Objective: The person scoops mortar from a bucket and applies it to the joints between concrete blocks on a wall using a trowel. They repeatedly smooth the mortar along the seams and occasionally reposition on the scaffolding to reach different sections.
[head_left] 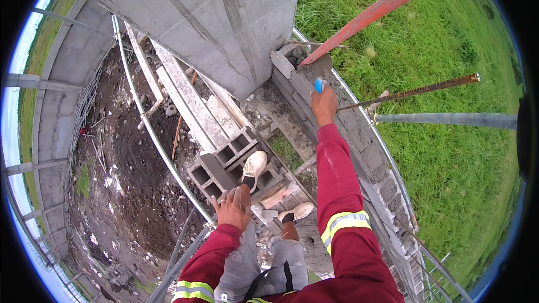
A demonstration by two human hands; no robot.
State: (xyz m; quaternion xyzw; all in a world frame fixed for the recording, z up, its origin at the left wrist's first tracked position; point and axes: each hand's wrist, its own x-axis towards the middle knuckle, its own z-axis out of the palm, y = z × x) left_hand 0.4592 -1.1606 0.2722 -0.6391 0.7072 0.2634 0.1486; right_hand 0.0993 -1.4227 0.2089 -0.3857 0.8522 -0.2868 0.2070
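Observation:
My right hand (324, 105) is closed round the blue handle of a trowel (319, 85), reaching out over the top of a grey block wall (359, 140). The trowel's blade is hard to tell apart from the wet grey mortar (321, 66) at the wall's far end, beside a concrete column (247, 28). Nothing shows in my left hand (232, 209), whose fingers are spread, low above my bent leg. Hollow concrete blocks (223, 154) lie just beyond it, under one of my shoes (255, 165).
A red post (387, 11) slants over the wall's far end. A rusty steel bar (421, 90) and a metal pipe (449, 119) stick out at the right. Long planks (193, 98) and a curved metal rail (147, 120) run along the left, above dark rubble-strewn soil (123, 185).

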